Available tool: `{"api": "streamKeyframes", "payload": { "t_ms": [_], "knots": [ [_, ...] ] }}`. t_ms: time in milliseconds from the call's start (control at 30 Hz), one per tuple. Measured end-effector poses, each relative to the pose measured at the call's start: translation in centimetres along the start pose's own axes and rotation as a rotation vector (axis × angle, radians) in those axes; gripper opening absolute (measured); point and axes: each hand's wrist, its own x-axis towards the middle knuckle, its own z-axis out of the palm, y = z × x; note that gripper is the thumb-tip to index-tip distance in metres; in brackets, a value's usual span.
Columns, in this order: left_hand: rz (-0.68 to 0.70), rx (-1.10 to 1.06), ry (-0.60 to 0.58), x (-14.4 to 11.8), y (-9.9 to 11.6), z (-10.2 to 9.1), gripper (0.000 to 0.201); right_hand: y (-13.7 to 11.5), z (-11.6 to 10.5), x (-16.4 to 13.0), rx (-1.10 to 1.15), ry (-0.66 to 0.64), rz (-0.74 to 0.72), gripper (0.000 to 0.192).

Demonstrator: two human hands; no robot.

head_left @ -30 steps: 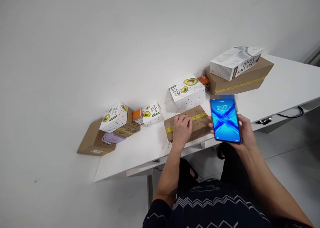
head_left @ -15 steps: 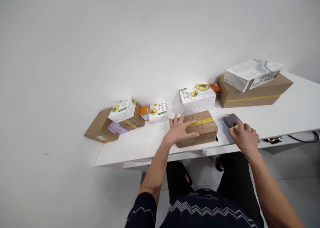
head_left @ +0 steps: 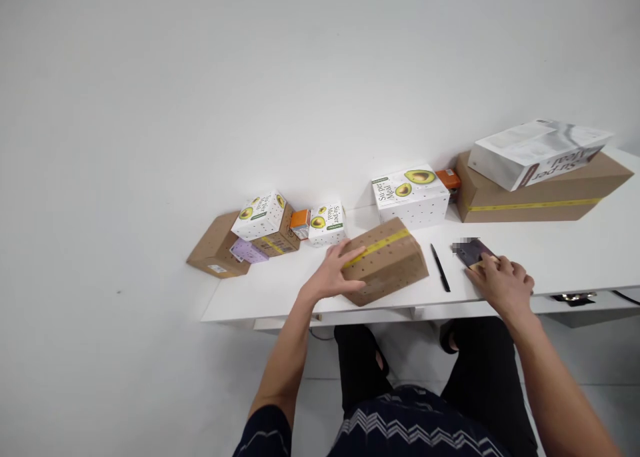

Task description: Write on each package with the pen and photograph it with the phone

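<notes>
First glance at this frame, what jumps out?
The left hand grips a tilted brown box with yellow tape at the table's front edge. The right hand rests on a phone, a black pen between them. Avocado-print boxes line the wall behind.

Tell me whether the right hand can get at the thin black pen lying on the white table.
Probably yes. The thin black pen lies bare on the white table, between the brown cardboard box with yellow tape and the right hand, which rests on a dark phone. Nothing lies between.
</notes>
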Motion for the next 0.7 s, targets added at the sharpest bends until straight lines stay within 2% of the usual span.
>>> {"api": "streamKeyframes", "payload": {
  "t_ms": [67,167,233,300,400,467,567,700],
  "knots": [
    [-0.112,-0.216,0.167,-1.6,-1.5,-0.7,0.076,-0.1,-0.1,0.0,0.037,0.061,0.011,0.052],
    [-0.271,-0.679,0.413,-2.8,-4.1,-2.7,0.066,-0.7,-0.6,0.0,0.123,0.17,0.018,0.048],
    [-0.394,-0.93,0.51,-2.2,-5.7,-4.4,0.057,-1.3,-0.9,-0.2,0.186,0.211,-0.019,0.048],
    [-0.539,-1.074,0.547,-0.8,-7.2,-6.1,0.05,-2.1,-1.2,-0.5,0.232,0.222,-0.089,0.048],
    [-0.726,-1.19,0.545,2.1,-8.8,-8.0,0.045,-3.0,-1.6,-1.4,0.255,0.223,-0.157,0.044],
    [-0.799,-1.246,0.537,3.9,-9.4,-8.4,0.043,-3.3,-1.9,-2.1,0.254,0.23,-0.174,0.042],
    [-0.825,-1.262,0.614,5.5,-10.0,-8.3,0.039,-3.1,-2.4,-2.7,0.254,0.244,-0.194,0.04],
    [-0.813,-1.214,0.716,5.4,-10.1,-8.0,0.038,-2.6,-2.9,-3.0,0.295,0.258,-0.181,0.036]
  ]
}}
